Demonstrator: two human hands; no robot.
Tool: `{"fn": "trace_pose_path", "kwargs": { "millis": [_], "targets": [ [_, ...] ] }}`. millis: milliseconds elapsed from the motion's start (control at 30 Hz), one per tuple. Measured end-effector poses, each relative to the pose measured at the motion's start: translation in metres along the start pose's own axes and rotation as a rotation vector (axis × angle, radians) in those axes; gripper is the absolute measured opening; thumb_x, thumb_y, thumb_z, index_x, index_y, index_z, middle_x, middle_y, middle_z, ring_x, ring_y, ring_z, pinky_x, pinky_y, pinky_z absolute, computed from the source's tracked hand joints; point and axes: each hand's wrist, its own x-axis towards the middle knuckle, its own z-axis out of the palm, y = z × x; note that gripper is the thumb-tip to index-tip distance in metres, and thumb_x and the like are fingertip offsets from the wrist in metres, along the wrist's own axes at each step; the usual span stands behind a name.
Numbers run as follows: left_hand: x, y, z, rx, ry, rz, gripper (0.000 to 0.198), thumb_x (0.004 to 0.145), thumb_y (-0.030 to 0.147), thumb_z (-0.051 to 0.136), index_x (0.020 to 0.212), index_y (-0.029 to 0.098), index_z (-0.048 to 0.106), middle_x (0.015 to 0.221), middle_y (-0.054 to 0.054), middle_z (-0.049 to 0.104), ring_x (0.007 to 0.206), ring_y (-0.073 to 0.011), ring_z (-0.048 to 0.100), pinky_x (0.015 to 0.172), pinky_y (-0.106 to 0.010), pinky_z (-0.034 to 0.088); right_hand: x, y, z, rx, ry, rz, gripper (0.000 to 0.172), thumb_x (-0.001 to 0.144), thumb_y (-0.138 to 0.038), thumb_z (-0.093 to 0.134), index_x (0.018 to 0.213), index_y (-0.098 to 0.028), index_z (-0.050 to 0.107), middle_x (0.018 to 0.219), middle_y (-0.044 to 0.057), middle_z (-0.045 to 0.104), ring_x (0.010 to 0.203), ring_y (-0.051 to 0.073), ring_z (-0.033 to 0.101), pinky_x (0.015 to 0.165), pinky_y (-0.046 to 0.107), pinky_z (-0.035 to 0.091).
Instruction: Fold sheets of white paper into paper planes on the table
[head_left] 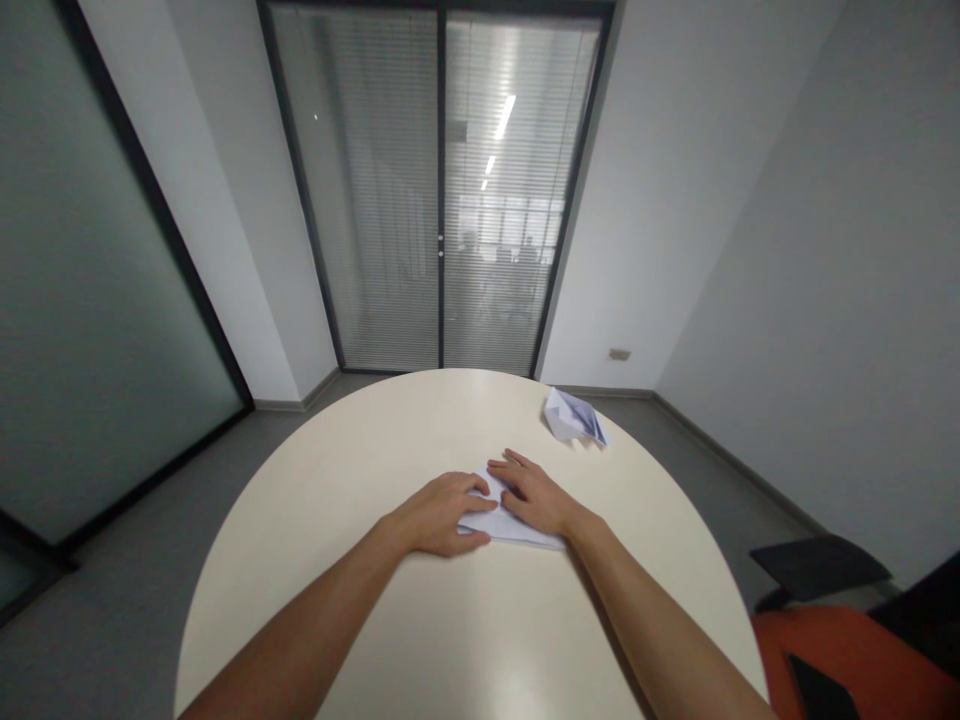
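A folded sheet of white paper [517, 530] lies flat on the round cream table [337, 480], under both hands. My left hand [446, 512] rests on its left end, fingers apart, with the thumb along the near edge. Across the upper right part of the paper lies my right hand [534, 495], its fingers stretched out and pressing down. Parts of the paper are hidden beneath the hands. Farther back, near the table's right rim, stands a folded white paper shape [574, 417] with creased, pointed sides; neither hand touches it.
An orange chair [847, 655] with black armrests stands at the table's right. Beyond the table are glass panels with blinds [390, 200], and a frosted glass panel [97, 300] is on the left. A wall socket [619, 354] sits low on the white wall.
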Motion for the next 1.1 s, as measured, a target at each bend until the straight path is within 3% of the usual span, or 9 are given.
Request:
{"fn": "trace_pose_path", "kwargs": {
  "millis": [200, 467, 700, 867, 1100],
  "targets": [
    [-0.002, 0.0, 0.004, 0.029, -0.008, -0.022, 0.048, 0.088, 0.041, 0.062, 0.132, 0.022, 0.061, 0.144, -0.011, 0.054, 0.132, -0.027, 0.051, 0.114, -0.041, 0.037, -0.001, 0.005, 0.003, 0.002, -0.007, 0.026, 0.041, 0.096, -0.022, 0.046, 0.135, -0.016, 0.058, 0.144, 0.012, 0.055, 0.141, 0.026, 0.041, 0.123, 0.053, 0.019],
    [-0.003, -0.007, 0.01, 0.12, 0.016, -0.137, 0.048, 0.092, 0.045, 0.055, 0.134, 0.022, 0.06, 0.146, -0.01, 0.054, 0.134, -0.028, 0.048, 0.114, -0.044, 0.037, -0.009, 0.007, -0.011, -0.049, -0.043, 0.095, 0.037, 0.098, -0.028, 0.047, 0.127, -0.016, 0.067, 0.138, 0.011, 0.06, 0.141, 0.031, 0.041, 0.119, 0.05, 0.031],
    [-0.007, -0.019, 0.009, 0.176, 0.062, -0.248, 0.044, 0.094, 0.042, 0.052, 0.131, 0.02, 0.062, 0.144, -0.011, 0.055, 0.132, -0.0281, 0.051, 0.113, -0.044, 0.038, -0.003, 0.002, -0.017, -0.1, -0.01, 0.086, 0.032, 0.098, -0.023, 0.045, 0.107, -0.019, 0.075, 0.123, 0.006, 0.071, 0.123, 0.024, 0.06, 0.117, 0.043, 0.036],
    [-0.009, -0.02, 0.008, 0.184, 0.07, -0.238, 0.045, 0.093, 0.043, 0.052, 0.132, 0.02, 0.06, 0.143, -0.01, 0.056, 0.132, -0.0279, 0.05, 0.113, -0.044, 0.038, -0.003, -0.007, -0.022, -0.099, 0.026, 0.117, 0.031, 0.098, -0.034, 0.049, 0.105, -0.02, 0.076, 0.11, 0.008, 0.075, 0.113, 0.027, 0.063, 0.104, 0.041, 0.046],
    [-0.012, -0.023, 0.01, 0.153, 0.077, -0.192, 0.046, 0.094, 0.044, 0.052, 0.133, 0.021, 0.059, 0.143, -0.01, 0.056, 0.134, -0.0272, 0.049, 0.114, -0.043, 0.038, -0.002, -0.02, -0.026, -0.04, -0.035, 0.106, 0.037, 0.088, -0.047, 0.064, 0.11, -0.02, 0.075, 0.113, 0.012, 0.071, 0.106, 0.026, 0.064, 0.095, 0.036, 0.049]
  ]
}}
